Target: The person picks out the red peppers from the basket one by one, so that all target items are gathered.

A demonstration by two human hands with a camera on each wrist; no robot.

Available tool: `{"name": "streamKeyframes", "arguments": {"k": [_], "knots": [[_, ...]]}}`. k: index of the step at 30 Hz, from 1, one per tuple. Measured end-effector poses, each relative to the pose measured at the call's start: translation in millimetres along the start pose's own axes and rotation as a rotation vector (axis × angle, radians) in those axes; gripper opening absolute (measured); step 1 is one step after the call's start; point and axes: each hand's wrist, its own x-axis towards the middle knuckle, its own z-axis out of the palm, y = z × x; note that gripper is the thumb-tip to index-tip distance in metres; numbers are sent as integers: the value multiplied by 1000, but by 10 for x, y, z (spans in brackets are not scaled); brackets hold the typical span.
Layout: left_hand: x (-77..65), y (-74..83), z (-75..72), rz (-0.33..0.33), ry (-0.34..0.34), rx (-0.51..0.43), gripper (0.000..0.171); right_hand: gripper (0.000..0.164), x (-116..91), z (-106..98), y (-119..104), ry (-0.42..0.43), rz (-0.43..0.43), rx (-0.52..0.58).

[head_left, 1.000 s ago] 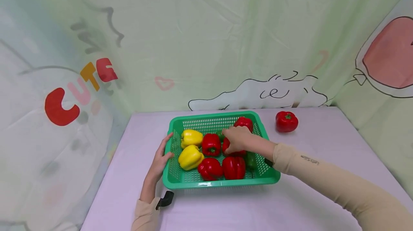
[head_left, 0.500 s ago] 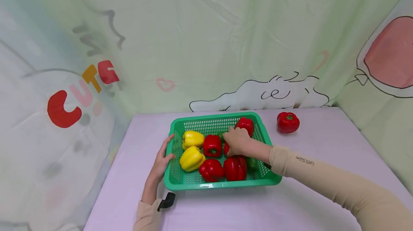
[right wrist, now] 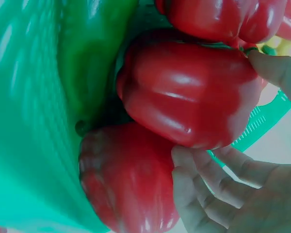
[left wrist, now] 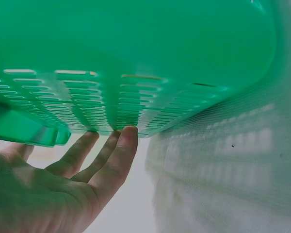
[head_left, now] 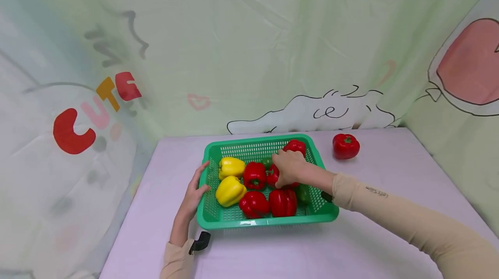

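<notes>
A green plastic basket (head_left: 269, 223) holds several red, yellow and green peppers. My left hand (head_left: 193, 194) holds the basket by its left side; in the left wrist view, fingertips (left wrist: 128, 132) touch the slotted outer wall. My right hand (head_left: 290, 167) reaches into the basket's right half and grips a red bell pepper (right wrist: 184, 92), thumb on one side and fingers on the other. Another red bell pepper (right wrist: 131, 179) lies against it near the far right corner. A long green pepper (right wrist: 92, 58) rests along the basket wall. From above, the hand partly hides the gripped pepper.
One red bell pepper (head_left: 345, 146) stands outside the basket, on the pale tablecloth (head_left: 390, 170) to the right. Two yellow bell peppers (head_left: 231, 191) sit in the basket's left half. A printed curtain (head_left: 249, 53) hangs behind the table.
My right hand stays at the same red bell pepper, its fingers slightly shifted; more of the pepper's left end and stem shows. The left hand and basket keep their places.
</notes>
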Motion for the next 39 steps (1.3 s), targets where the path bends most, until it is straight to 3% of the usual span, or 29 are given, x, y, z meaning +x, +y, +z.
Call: {"name": "streamKeyframes", "arguments": {"k": [10, 16, 32, 39], "knots": [[1, 19, -5, 4, -11, -10, 76, 62, -103, -150, 93, 38, -21, 114], [7, 15, -3, 0, -8, -2, 75, 58, -201, -217, 183, 124, -35, 231], [-5, -3, -6, -5, -7, 0, 74, 83, -465, -294, 546, 160, -88, 521], [-6, -3, -12, 10, -13, 9, 74, 78, -594, -301, 747, 245, -109, 621]]}}
